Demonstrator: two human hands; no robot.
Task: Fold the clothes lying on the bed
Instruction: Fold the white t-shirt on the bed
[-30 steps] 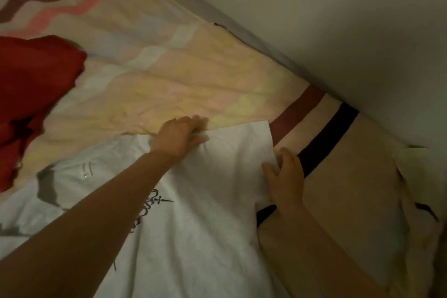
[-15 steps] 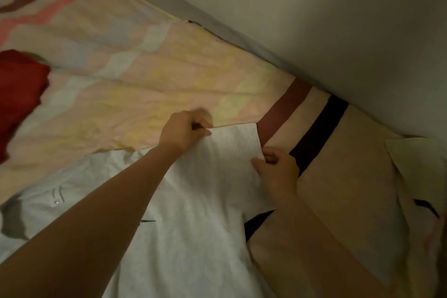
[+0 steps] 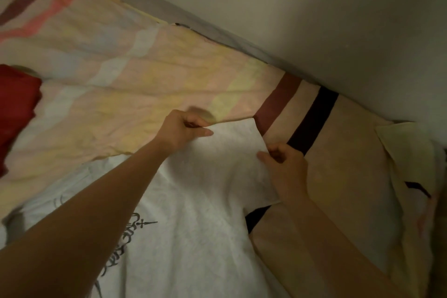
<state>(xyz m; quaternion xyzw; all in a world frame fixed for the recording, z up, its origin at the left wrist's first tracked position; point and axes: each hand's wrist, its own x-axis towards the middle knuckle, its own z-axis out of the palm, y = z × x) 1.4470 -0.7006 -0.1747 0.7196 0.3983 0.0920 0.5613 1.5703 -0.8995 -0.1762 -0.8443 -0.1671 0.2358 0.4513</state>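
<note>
Here we find the white T-shirt [image 3: 193,237] spread on the bed, over a pale striped bedsheet [image 3: 121,84], its sleeve [image 3: 232,150] reaching up toward the wall [image 3: 314,19] and lying between our two hands. Our left hand [image 3: 183,130] sits at the sleeve's upper edge, fingers curled under and thumb laid across the top, pinching the cloth. Our right hand [image 3: 285,164] is at the sleeve's right-hand edge, just beside a black stripe on the tan pillow [image 3: 350,176]; its fingers are bent inward and it pinches the hem between thumb and fingertips. The sleeve's corner stands a little lifted between the two grips. Our left forearm covers much of the shirt's chest, so we read only part of a dark printed design [image 3: 135,232], and the shirt's lower part is cut off by the frame. A red garment [image 3: 17,109] lies well apart at the left, partly out of view. The light is dim, and the cloth behind the pillow at far right is hard to make out.
</note>
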